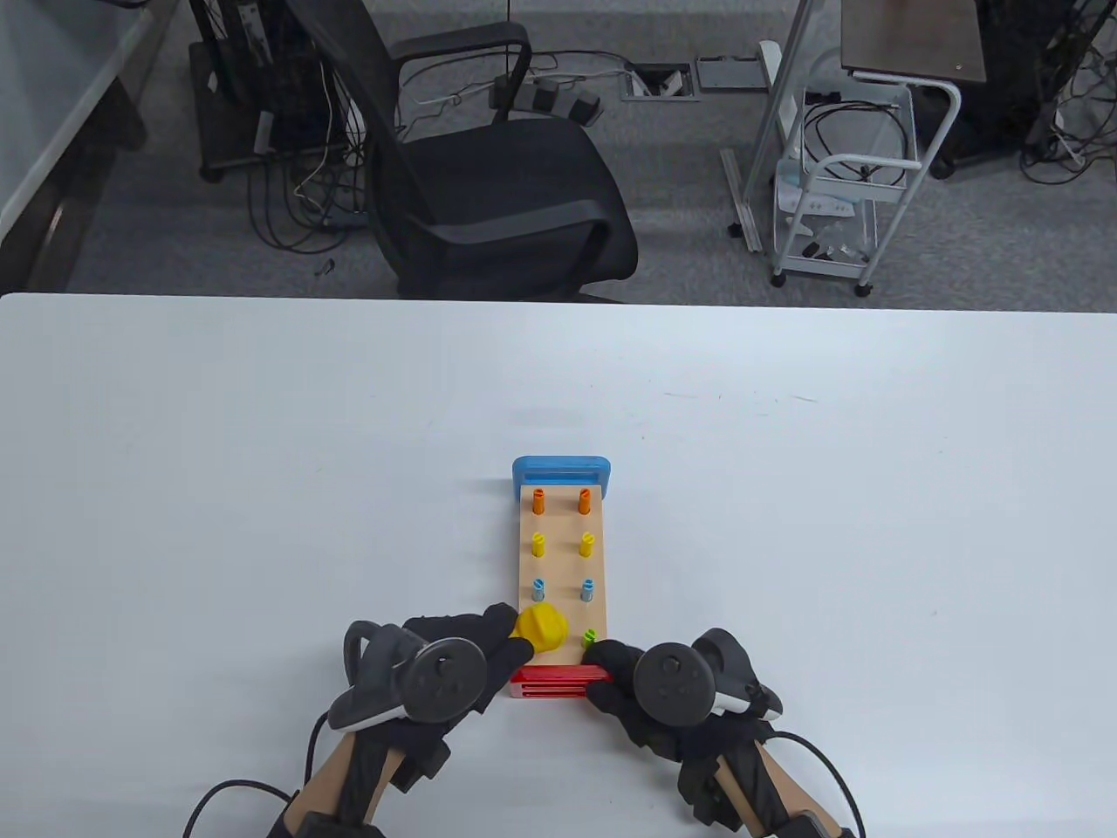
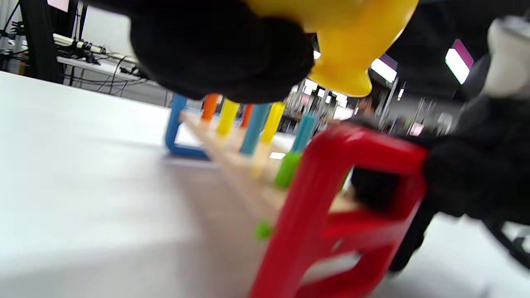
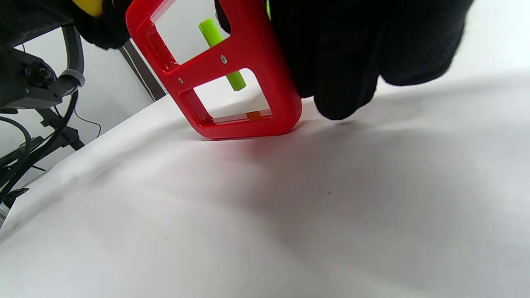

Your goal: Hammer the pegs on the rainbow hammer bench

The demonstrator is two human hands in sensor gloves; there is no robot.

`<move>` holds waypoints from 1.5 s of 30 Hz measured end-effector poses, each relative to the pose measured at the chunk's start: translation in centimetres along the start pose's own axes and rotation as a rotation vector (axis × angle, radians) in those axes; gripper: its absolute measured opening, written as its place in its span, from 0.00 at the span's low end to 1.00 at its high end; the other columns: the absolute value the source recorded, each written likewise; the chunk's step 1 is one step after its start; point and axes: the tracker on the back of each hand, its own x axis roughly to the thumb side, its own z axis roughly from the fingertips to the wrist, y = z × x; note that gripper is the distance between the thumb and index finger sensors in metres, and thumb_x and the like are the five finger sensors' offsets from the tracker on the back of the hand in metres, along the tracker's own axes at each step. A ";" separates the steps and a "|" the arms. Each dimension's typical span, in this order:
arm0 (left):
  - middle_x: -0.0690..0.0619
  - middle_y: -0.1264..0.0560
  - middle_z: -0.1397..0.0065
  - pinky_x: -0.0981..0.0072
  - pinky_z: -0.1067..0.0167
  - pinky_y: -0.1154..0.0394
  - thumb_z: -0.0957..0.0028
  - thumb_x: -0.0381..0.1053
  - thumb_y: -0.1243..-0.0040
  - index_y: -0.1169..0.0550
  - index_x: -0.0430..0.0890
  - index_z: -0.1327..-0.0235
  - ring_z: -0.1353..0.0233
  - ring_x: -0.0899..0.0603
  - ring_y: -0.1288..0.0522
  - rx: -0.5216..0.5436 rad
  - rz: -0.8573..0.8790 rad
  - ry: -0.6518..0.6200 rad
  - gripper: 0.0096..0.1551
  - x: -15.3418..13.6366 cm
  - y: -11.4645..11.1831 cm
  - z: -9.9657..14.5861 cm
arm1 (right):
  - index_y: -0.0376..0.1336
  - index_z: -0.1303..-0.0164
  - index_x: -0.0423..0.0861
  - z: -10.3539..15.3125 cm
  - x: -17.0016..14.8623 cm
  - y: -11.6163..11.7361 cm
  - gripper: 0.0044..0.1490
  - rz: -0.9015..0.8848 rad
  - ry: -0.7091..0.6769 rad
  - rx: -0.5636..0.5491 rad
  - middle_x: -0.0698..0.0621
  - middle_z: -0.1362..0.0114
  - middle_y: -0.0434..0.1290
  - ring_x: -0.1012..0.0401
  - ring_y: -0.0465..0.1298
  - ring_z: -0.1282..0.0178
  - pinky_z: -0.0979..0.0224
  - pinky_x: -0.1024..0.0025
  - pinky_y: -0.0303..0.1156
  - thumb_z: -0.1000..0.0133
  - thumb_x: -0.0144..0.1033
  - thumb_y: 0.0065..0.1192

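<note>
The rainbow hammer bench (image 1: 561, 567) lies on the white table, blue end (image 1: 561, 471) far, red end (image 1: 558, 683) near. Orange (image 1: 538, 501), yellow (image 1: 586, 545), blue (image 1: 587, 590) and green (image 1: 591, 636) pegs stand up from it in pairs. My left hand (image 1: 510, 650) grips the yellow hammer (image 1: 541, 627), whose head sits over the near left peg and hides it. In the left wrist view the hammer head (image 2: 343, 49) is just above the red end (image 2: 331, 215). My right hand (image 1: 602, 668) holds the red end's right corner (image 3: 256, 70). A green peg (image 3: 223, 54) pokes below the board.
The white table (image 1: 262, 489) stretches wide on both sides of the bench. A black office chair (image 1: 497, 192) and a white cart (image 1: 838, 209) stand beyond the table's far edge.
</note>
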 end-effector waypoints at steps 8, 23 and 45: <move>0.47 0.13 0.56 0.61 0.69 0.18 0.40 0.66 0.65 0.25 0.43 0.31 0.67 0.43 0.14 -0.085 -0.163 0.074 0.39 -0.6 -0.6 -0.3 | 0.47 0.19 0.40 0.0 -0.1 0.0 0.39 -0.003 -0.002 -0.001 0.29 0.21 0.66 0.36 0.73 0.32 0.33 0.34 0.68 0.37 0.49 0.31; 0.55 0.13 0.54 0.67 0.66 0.17 0.41 0.67 0.72 0.29 0.47 0.31 0.65 0.49 0.13 -0.265 -0.344 0.132 0.39 -0.9 -2.4 -0.5 | 0.46 0.19 0.40 -0.1 -0.1 0.1 0.39 -0.003 0.002 -0.001 0.29 0.21 0.66 0.36 0.73 0.33 0.33 0.34 0.68 0.37 0.49 0.30; 0.49 0.11 0.59 0.61 0.71 0.18 0.42 0.66 0.64 0.23 0.42 0.36 0.70 0.44 0.14 -0.156 -0.286 0.067 0.39 0.0 -2.4 -0.8 | 0.46 0.19 0.40 0.0 -0.2 0.2 0.39 -0.006 0.002 -0.006 0.28 0.21 0.66 0.36 0.73 0.33 0.33 0.34 0.68 0.37 0.49 0.30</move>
